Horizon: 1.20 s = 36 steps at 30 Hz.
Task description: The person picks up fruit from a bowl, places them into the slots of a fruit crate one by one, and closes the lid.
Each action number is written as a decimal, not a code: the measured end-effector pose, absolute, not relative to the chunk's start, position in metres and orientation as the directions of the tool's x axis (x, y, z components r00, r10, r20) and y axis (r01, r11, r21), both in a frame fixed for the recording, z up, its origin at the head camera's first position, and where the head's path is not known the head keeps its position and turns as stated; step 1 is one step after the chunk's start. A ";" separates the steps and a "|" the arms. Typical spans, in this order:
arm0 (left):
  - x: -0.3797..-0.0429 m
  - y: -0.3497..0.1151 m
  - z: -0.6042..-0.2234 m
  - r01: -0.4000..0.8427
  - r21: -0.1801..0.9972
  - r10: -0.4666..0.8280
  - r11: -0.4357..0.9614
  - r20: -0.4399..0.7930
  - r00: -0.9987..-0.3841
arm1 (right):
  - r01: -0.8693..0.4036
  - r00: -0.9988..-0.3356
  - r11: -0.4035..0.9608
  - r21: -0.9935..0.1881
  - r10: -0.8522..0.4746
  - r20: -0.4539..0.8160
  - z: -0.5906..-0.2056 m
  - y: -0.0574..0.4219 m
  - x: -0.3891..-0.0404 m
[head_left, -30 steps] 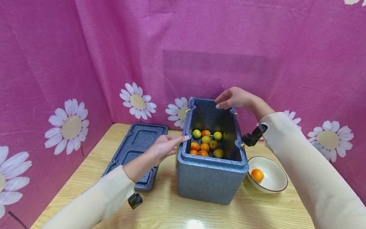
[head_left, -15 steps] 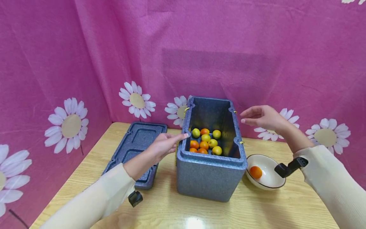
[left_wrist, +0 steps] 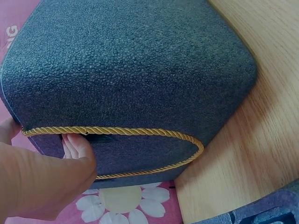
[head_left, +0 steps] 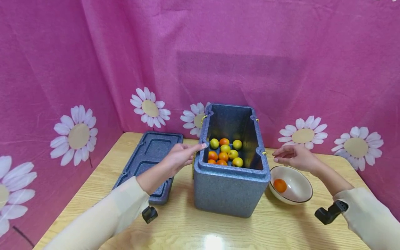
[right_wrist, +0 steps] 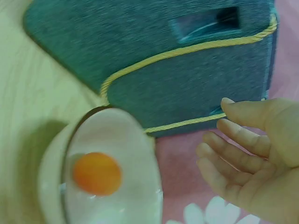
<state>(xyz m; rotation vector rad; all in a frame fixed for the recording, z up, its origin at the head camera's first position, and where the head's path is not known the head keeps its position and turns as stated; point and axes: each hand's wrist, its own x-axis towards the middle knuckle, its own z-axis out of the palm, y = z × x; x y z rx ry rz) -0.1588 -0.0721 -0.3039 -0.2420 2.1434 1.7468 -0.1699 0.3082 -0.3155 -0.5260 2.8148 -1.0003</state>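
A grey-blue foam box (head_left: 229, 194) stands uncovered, with several yellow and orange round fruits (head_left: 224, 149) on its floor. My left hand (head_left: 178, 157) grips its left side: the thumb lies on the rim, and in the left wrist view the fingers curl into a side slot beside the yellow rope (left_wrist: 154, 132). To the right of the box, my right hand (head_left: 295, 158) hovers above the far rim of a cream bowl (head_left: 298, 187), fingers loosely bent and holding nothing. One orange fruit (right_wrist: 97, 173) sits inside that bowl.
The box's lid (head_left: 159, 146) lies on the wooden table (head_left: 168, 225) to the left, partly behind my left forearm. A pink curtain with daisies (head_left: 150, 52) hangs at the back and sides. Close beside the box's right wall is the bowl.
My right hand has moved from over the back of the box, rightward and down toward the bowl. My left hand keeps its grip on the rim.
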 end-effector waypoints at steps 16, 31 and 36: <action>-0.157 -0.069 -0.305 -0.337 0.918 0.073 0.208 -0.358 -0.931 | -0.093 -0.896 0.857 -0.507 -0.294 -0.333 -0.353 0.313 -0.156; -0.159 -0.070 -0.304 -0.333 0.922 0.085 0.195 -0.354 -0.931 | -0.072 -0.891 0.822 -0.565 -0.309 -0.334 -0.366 0.318 -0.160; -0.158 -0.069 -0.305 -0.338 0.919 0.088 0.201 -0.361 -0.928 | -0.049 -0.892 0.822 -0.567 -0.291 -0.345 -0.365 0.319 -0.158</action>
